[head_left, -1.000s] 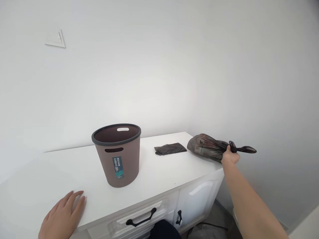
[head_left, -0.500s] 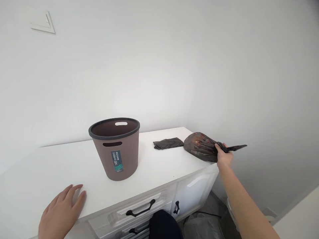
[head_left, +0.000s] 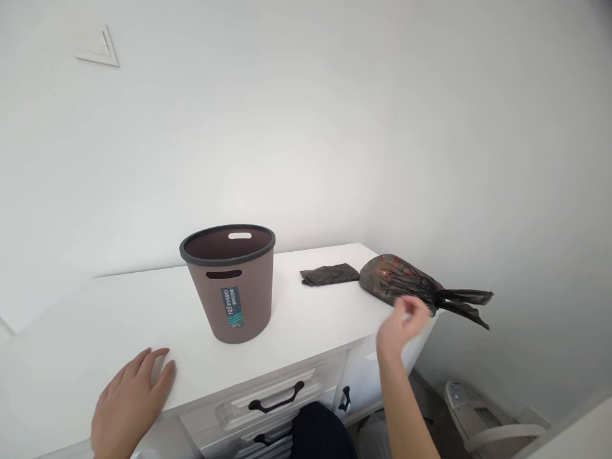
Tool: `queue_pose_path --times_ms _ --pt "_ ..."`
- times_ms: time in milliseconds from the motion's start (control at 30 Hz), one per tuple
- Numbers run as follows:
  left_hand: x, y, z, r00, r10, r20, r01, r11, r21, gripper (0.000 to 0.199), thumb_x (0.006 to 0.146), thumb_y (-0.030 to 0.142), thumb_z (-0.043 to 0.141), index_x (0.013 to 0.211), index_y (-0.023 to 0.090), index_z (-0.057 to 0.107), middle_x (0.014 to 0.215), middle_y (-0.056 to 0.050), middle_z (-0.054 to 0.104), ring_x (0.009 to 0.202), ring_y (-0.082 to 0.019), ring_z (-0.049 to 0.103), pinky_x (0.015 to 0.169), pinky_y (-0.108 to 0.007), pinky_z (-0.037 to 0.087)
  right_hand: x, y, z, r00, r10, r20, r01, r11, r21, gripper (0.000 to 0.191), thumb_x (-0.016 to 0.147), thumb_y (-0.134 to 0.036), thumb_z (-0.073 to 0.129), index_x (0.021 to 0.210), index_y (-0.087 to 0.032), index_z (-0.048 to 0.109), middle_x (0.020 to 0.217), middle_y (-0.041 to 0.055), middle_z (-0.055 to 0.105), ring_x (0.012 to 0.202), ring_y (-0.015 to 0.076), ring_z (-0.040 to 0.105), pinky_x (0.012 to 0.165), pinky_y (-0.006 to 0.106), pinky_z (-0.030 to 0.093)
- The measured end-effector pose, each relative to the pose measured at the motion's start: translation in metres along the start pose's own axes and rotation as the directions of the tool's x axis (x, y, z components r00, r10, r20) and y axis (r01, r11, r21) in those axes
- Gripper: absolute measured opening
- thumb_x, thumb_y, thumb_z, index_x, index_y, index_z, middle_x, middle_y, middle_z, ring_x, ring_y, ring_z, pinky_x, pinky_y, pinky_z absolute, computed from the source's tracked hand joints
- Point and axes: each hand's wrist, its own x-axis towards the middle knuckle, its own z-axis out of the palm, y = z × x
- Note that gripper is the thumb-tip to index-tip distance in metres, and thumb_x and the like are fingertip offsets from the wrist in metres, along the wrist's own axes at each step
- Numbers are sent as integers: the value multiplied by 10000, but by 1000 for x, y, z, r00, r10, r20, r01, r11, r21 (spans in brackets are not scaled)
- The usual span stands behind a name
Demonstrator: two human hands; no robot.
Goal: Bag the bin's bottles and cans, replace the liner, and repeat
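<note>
My left hand (head_left: 131,398) lies on the white cabinet top near its front edge, fingers spread and holding nothing. A brown garbage bin (head_left: 241,306) with a dark rim stands upright beyond it, its inside bare where I can see in. My right hand (head_left: 402,325), slightly blurred, is just in front of the tied black garbage bag (head_left: 401,280). Its fingers are loosely curled, with a gap at the thumb and nothing held. The full bag rests on its side at the cabinet's right end, knotted ends past the edge. Left of it lies a folded black plastic bag (head_left: 331,275).
Below the top, the cabinet front has black handles (head_left: 276,398). A dark rounded shape (head_left: 321,433) shows at the bottom. On the floor at right is a pale lidded container (head_left: 478,414). The white wall (head_left: 306,127) runs behind the cabinet.
My right hand has let go of the tied bag's neck and moved left and toward me. The bag's ends now hang free. The view has shifted slightly; my left hand stays on the top.
</note>
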Motion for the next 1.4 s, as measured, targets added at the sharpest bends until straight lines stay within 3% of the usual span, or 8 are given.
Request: queue_pose_path --times_ms 67,167,233,467,800,1200,1300,1400 --pt "-2 3 -3 999 -32 18 32 999 11 499 908 449 328 1265 200 572 1460 -104 471 1345 -334 417 1102 -518 339 -7 -11 38 957 -48 287 90 987 -136 479 915 -434 368 1299 -183 503 1333 166 489 1281 326 400 1082 543 294" --pt "-4 6 -5 998 -62 25 62 998 24 501 903 436 327 1286 214 561 1468 -81 465 1350 -321 409 1107 -505 335 -5 -28 93 725 67 685 263 893 -366 540 919 -432 371 1378 -168 479 1465 147 424 1381 308 314 1129 479 231" --pt "-5 7 -6 997 -74 20 73 997 29 497 899 424 331 1288 216 561 1463 -74 473 1343 -318 417 1105 -497 337 -2 -35 119 611 156 776 326 844 -426 625 913 -471 399 1456 -160 401 1564 121 298 1449 294 210 1162 450 172" --pt "-12 14 -17 995 -102 1 101 994 52 470 908 376 311 1240 210 599 1420 -68 523 1300 -298 471 1085 -466 364 -15 -34 147 456 164 875 418 828 -374 742 851 -608 498 1477 -222 392 1584 76 278 1480 282 156 1193 471 80" --pt "-15 -8 4 997 -47 -61 50 998 49 436 904 341 348 1223 195 606 1405 -90 530 1302 -280 462 1077 -458 355 -36 -17 159 437 13 899 413 885 -213 409 916 -252 378 1177 -165 680 1402 94 550 1398 238 370 1201 449 82" --pt "-23 -12 14 985 -24 -169 -8 982 -188 383 857 325 438 1151 189 643 1341 -116 578 1281 -311 482 1085 -493 346 -72 -42 100 528 -105 843 -9 992 129 558 895 -574 450 1229 -180 664 1312 104 622 1243 270 548 1098 433 381" --pt "-51 17 19 993 -23 -118 -50 811 -583 400 851 415 468 1147 210 641 1248 -105 635 1214 -294 545 1022 -451 429 -96 -69 55 512 -100 853 -206 950 235 553 859 -587 538 1225 -193 668 1330 100 609 1298 274 501 1150 452 308" --pt "-92 62 36 967 141 211 138 407 -903 510 837 576 505 1166 209 638 1190 -128 666 1173 -309 585 936 -435 494 -124 -97 2 494 24 869 -427 878 218 505 842 -558 603 1198 -210 687 1277 98 645 1284 280 513 1162 464 281"
